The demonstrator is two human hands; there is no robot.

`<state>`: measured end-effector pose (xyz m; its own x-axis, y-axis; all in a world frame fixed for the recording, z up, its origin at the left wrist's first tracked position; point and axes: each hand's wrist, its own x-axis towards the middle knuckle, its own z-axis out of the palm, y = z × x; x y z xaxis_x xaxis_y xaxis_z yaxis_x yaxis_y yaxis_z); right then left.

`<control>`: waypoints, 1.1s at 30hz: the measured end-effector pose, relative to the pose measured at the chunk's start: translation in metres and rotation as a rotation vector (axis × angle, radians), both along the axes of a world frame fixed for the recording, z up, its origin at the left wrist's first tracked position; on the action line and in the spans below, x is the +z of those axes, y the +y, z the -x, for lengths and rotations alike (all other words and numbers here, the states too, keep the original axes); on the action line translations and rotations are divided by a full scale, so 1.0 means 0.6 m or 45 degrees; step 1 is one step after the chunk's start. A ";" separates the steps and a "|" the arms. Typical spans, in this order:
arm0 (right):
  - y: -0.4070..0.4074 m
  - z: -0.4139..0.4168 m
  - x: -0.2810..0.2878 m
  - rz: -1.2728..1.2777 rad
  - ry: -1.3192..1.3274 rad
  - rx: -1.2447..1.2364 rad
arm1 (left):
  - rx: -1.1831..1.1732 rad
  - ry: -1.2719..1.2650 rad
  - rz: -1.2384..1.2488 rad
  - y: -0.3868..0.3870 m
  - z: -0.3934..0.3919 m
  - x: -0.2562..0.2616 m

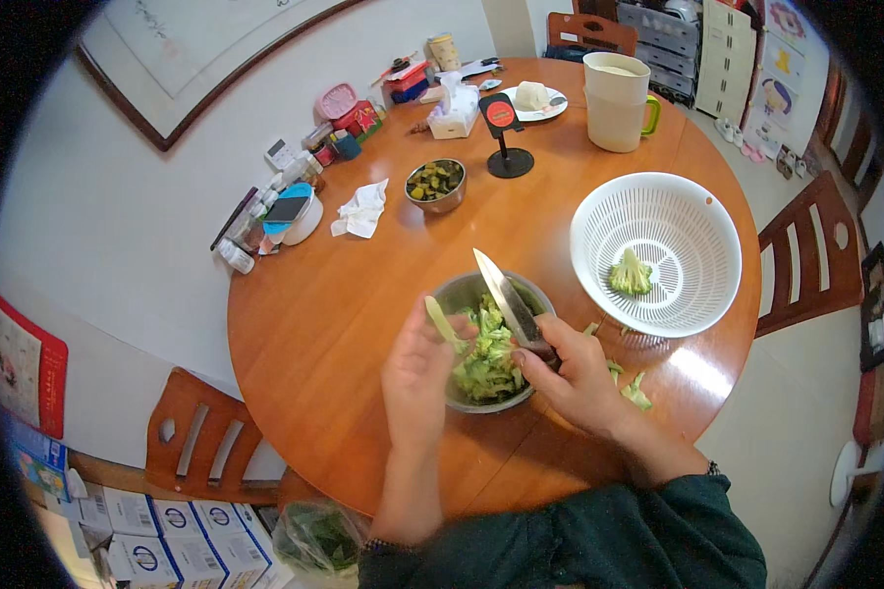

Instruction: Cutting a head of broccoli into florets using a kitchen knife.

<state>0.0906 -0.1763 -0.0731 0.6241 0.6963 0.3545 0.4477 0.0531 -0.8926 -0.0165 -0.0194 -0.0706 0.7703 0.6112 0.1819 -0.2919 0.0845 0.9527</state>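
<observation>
A steel bowl of cut broccoli florets stands on the round wooden table. Above its left rim, my left hand holds a pale green broccoli piece by the fingers, its stem pointing up. My right hand grips the dark handle of a kitchen knife over the bowl's right side. The blade angles up and to the left. To the right, a white plastic colander contains one broccoli floret. Broccoli trimmings lie on the table beside my right wrist.
Beyond the bowl are a small metal bowl of cut food, a black phone stand, a crumpled tissue and a large pitcher. Jars and boxes line the wall side. Wooden chairs stand around the table.
</observation>
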 end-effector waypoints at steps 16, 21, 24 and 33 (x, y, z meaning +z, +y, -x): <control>-0.001 -0.007 0.000 0.052 0.110 0.125 | -0.110 0.077 -0.708 0.002 0.005 -0.017; 0.008 0.000 -0.008 -0.187 0.258 0.072 | -0.186 0.263 -0.349 -0.014 0.005 -0.002; 0.004 -0.003 -0.004 -0.289 0.319 0.062 | -0.100 0.161 -0.127 -0.012 0.003 0.000; -0.003 0.013 0.017 -0.006 0.048 0.202 | -0.153 0.022 0.189 0.001 0.007 0.003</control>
